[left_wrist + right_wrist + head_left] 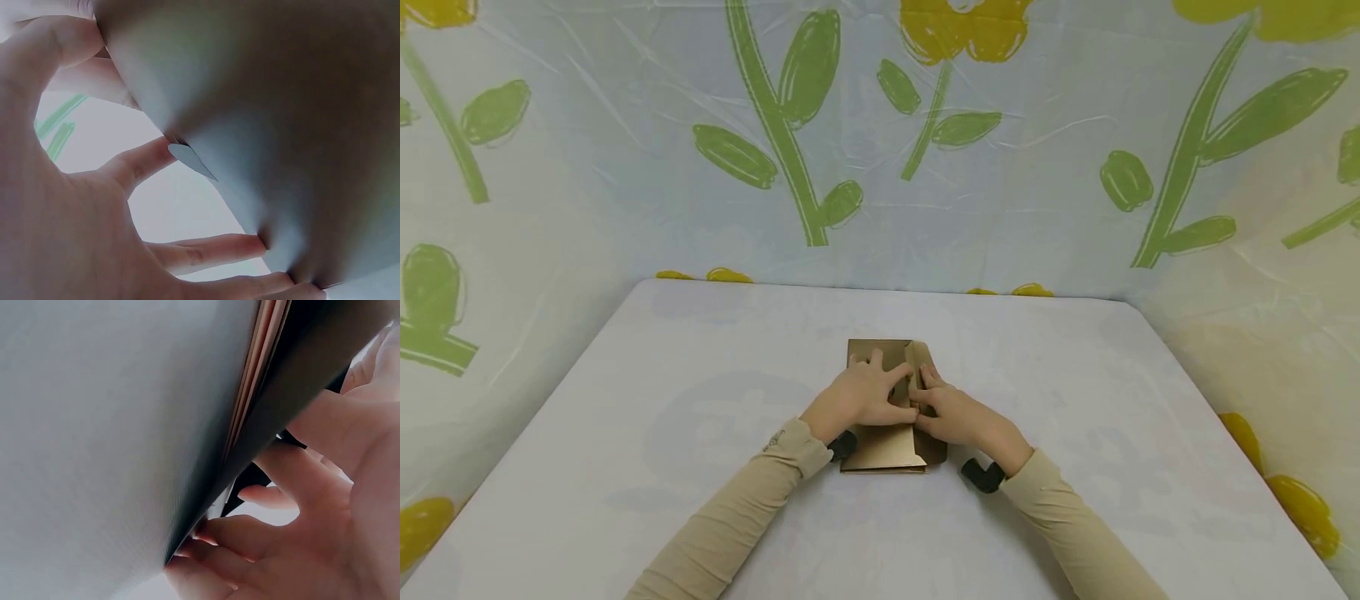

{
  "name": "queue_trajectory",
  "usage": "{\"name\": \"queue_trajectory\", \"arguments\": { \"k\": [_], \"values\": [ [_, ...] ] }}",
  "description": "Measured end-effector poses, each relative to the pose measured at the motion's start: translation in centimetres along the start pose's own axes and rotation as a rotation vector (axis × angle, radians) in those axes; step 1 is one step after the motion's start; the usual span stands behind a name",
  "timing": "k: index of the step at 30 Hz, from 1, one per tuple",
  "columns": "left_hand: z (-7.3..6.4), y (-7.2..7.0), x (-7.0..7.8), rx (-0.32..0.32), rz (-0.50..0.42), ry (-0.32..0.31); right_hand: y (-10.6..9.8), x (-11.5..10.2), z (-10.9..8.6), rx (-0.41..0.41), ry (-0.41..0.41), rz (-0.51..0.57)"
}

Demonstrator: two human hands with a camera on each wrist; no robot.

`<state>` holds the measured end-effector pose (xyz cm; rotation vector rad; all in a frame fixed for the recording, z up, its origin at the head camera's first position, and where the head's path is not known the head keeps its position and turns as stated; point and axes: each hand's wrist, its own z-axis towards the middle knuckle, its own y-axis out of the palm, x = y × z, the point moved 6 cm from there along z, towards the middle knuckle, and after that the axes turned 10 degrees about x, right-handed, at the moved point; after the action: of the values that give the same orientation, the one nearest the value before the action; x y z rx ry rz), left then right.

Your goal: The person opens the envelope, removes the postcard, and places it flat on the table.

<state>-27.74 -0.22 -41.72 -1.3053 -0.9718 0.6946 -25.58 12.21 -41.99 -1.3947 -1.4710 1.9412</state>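
A brown cardboard box folded flat in layers (880, 450) lies on the table, with a narrow flap (932, 454) along its right side. Spread across its upper face, my left hand (865, 396) presses with fingertips apart; the left wrist view shows those fingertips dimpling the cardboard (281, 125) near a pale half-moon cutout (190, 161). From the right, my right hand (958, 412) touches the flap with extended fingers, its thumb close to the left thumb. Several thin layers (253, 381) show beside the flap in the right wrist view. The fingertips' contact is partly hidden there.
A white cloth covers the table (700, 500). Behind and at both sides hangs a pale curtain with green and yellow flowers (1037, 192). Dark wrist devices (982, 475) sit under each wrist, close to the box.
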Motion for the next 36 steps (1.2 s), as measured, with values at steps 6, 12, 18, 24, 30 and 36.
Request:
{"name": "queue_trajectory", "arguments": {
  "k": [6,12,18,24,30,36],
  "values": [
    [0.0,-0.1,0.0,0.035,-0.027,0.009,0.1,0.1,0.1,0.009,0.015,-0.001],
    [0.1,-0.1,0.0,0.043,-0.022,0.012,-0.1,0.2,0.1,0.034,0.011,0.02],
    [-0.1,-0.2,0.0,0.038,-0.006,0.001,-0.7,0.4,0.1,0.065,-0.023,0.034],
    [-0.1,0.0,0.4,0.02,0.097,0.018,-1.3,1.0,0.4,0.1,0.021,0.079],
    [-0.2,0.4,0.5,0.0,0.16,0.048,-1.6,1.4,0.6,0.132,0.005,0.076],
    [-0.5,0.3,0.0,-0.035,0.145,0.046,-1.9,1.3,0.7,0.139,0.014,0.066]
  ]
}}
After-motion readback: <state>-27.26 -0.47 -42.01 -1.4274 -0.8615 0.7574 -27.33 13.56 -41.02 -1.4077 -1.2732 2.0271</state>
